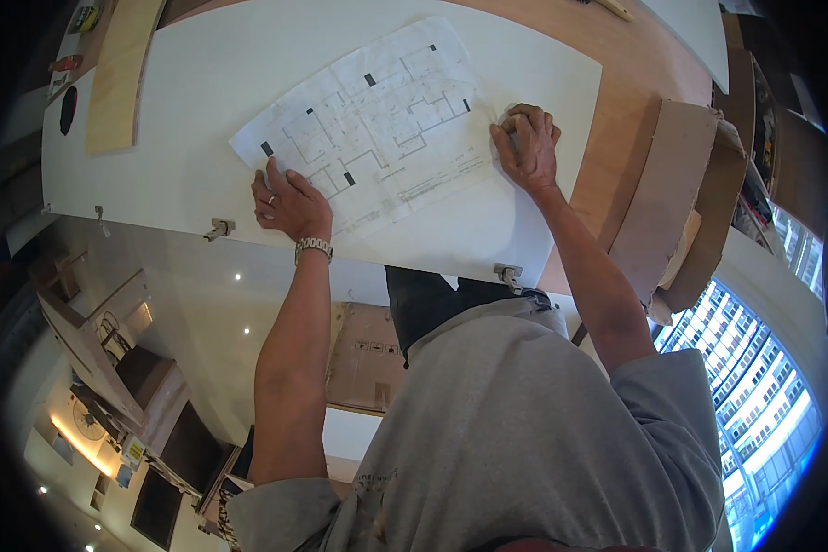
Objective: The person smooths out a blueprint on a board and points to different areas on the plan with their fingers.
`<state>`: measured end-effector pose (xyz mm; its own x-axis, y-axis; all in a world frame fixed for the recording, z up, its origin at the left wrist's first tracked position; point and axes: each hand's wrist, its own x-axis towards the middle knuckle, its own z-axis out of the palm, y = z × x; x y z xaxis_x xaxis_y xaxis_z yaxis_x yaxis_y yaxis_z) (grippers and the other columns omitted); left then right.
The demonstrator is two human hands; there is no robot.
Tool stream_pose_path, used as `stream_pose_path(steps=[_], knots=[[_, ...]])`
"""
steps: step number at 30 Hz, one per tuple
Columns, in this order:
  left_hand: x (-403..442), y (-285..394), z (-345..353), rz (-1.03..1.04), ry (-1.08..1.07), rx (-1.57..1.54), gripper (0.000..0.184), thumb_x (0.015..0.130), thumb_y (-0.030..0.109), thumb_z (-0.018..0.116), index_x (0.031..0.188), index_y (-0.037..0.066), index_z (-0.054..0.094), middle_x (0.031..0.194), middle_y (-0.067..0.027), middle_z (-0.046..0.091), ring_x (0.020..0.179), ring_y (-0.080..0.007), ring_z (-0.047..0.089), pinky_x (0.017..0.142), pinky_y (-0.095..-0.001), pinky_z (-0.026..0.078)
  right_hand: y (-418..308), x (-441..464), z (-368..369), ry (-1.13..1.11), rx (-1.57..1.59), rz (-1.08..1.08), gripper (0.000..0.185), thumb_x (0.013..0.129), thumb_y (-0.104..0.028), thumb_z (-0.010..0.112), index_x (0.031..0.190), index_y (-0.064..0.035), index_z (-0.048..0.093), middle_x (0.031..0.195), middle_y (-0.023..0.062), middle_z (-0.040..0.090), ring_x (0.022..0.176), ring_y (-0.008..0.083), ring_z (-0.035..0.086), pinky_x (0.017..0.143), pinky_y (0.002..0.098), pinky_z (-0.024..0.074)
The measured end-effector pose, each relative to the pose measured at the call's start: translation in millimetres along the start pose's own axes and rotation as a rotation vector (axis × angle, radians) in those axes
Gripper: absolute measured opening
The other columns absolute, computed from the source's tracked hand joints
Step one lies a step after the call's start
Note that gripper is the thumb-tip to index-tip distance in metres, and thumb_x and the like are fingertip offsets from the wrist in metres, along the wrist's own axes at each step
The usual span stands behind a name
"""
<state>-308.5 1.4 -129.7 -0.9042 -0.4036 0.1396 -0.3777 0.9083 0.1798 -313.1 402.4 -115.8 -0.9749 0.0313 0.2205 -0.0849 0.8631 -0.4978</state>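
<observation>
A wristwatch (pixel 314 247) circles the left wrist. Beyond it, the left hand (pixel 292 204), fingers loosely spread, rests at the near left edge of a printed floor plan (pixel 377 138), flat on a white panel (pixel 184 110). The right hand (pixel 527 152) curls by its right edge; whether those fingers pinch anything cannot be told.

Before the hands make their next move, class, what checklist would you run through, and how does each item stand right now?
1. Plan spread open on the white panel: ok.
2. Left hand at the plan's left edge: ok.
3. Right hand touching the plan: cannot tell.
4. Fine print readable in this view: not ok, too small.
5. Wooden board apart from the plan: ok.
</observation>
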Motion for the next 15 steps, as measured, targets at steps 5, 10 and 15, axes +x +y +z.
stream_pose_path(steps=[5,10,15], knots=[[0,-1,2,0.007,0.020,-0.006,0.050,0.114,0.036,0.044,0.162,0.021,0.048,0.168,-0.0178,0.042,0.155,-0.0372,0.034,0.121,-0.0648,0.022,0,0,0,0.006,-0.016,-0.002,0.021,0.096,-0.030,0.080,0.098,-0.0152,0.066,0.127,0.0021,0.064,0.113,0.0294,0.056,0.099,0.0493,0.0384],[-1,-2,5,0.019,0.042,0.005,0.050,0.114,0.038,0.045,0.161,0.021,0.050,0.167,-0.0175,0.045,0.155,-0.0372,0.036,0.121,-0.0638,0.023,3,-1,-2,0.019,-0.027,-0.011,0.021,0.097,-0.030,0.080,0.098,-0.0151,0.066,0.127,0.0021,0.064,0.114,0.0294,0.057,0.100,0.0498,0.0390],[3,-1,-4,-0.027,0.017,-0.031,0.049,0.114,0.035,0.047,0.161,0.021,0.050,0.169,-0.0183,0.043,0.158,-0.0374,0.036,0.122,-0.0668,0.023,1,0,2,0.042,-0.032,-0.039,0.020,0.097,-0.029,0.081,0.099,-0.0152,0.066,0.127,0.0020,0.064,0.116,0.0295,0.058,0.099,0.0495,0.0402]])
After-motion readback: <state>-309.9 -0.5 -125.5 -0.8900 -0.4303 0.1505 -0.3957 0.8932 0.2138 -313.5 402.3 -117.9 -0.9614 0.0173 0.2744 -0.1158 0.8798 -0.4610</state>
